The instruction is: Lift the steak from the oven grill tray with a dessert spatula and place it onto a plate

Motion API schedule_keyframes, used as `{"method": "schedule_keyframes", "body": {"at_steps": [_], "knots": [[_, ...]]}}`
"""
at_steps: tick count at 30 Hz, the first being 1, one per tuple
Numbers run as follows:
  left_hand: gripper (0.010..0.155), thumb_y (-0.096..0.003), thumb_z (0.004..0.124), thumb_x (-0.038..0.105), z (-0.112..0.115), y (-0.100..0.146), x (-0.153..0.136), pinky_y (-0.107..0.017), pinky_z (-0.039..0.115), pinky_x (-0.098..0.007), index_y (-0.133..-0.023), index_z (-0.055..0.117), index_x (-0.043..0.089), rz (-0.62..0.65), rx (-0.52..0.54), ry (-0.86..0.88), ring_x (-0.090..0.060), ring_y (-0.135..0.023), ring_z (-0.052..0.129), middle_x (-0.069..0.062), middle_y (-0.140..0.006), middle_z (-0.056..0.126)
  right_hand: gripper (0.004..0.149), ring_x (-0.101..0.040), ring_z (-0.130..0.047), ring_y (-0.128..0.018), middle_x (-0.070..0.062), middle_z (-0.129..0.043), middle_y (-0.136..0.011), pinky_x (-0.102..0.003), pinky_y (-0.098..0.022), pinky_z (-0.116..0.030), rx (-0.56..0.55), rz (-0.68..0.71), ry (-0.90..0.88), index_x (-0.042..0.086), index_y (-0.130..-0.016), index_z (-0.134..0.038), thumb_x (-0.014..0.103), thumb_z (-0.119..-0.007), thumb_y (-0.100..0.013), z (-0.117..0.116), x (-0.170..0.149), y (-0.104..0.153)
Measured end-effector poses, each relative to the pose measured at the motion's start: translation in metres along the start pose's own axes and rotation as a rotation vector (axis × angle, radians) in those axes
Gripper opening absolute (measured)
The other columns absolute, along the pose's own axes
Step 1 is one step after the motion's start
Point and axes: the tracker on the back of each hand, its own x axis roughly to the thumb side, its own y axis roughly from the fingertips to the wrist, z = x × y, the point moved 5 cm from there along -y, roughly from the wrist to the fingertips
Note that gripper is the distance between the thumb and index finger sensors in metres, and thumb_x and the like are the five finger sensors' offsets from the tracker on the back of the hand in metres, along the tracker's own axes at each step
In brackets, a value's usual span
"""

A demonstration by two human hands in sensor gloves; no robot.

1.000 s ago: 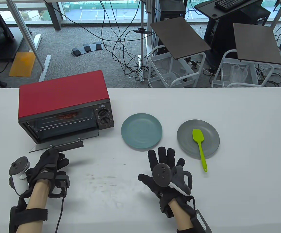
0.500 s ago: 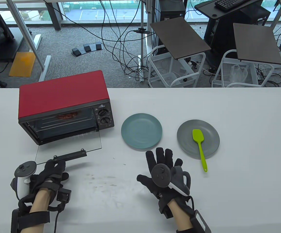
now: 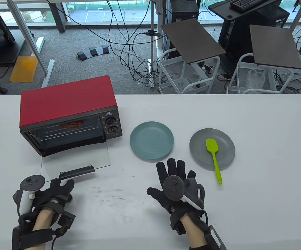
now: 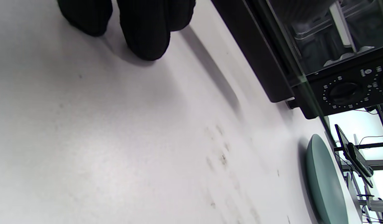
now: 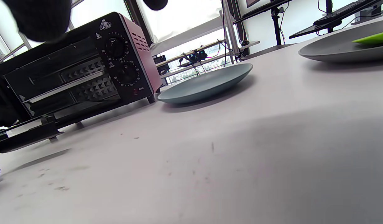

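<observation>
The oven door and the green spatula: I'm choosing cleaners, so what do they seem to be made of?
Oven door: looks like clear glass, since the table shows through it, with a dark bar handle, possibly metal or plastic. Green spatula: matte, one-piece, evenly coloured, probably silicone, though plastic can't be excluded.

Toaster oven (image 3: 67, 101): red top, black front, black dials ringed with white marks. Oven door (image 3: 75, 161): clear glass, black handle. Steak (image 3: 71, 124): reddish-brown. Left plate (image 3: 151, 140): teal-blue. Right plate (image 3: 225, 156): grey. Dessert spatula (image 3: 213, 156): lime green. Table (image 3: 270, 169): white, dark smudges. Gloves: black.
</observation>
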Motion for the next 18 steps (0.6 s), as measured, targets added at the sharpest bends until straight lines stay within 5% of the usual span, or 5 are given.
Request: {"method": "schedule_keyframes", "body": {"at_steps": [18], "knots": [[0.085, -0.0462, 0.067, 0.064, 0.0054, -0.0006, 0.0003, -0.067, 0.063, -0.053, -0.100, 0.028, 0.010, 0.006, -0.032, -0.073, -0.026, -0.087, 0.083, -0.008, -0.106, 0.054, 0.092, -0.054, -0.004, -0.103, -0.021, -0.007, -0.117, -0.084, -0.064, -0.020, 0.013, 0.004, 0.007, 0.021, -0.114, -0.021, 0.069, -0.064, -0.049, -0.0006, 0.0030, 0.0007]]}}
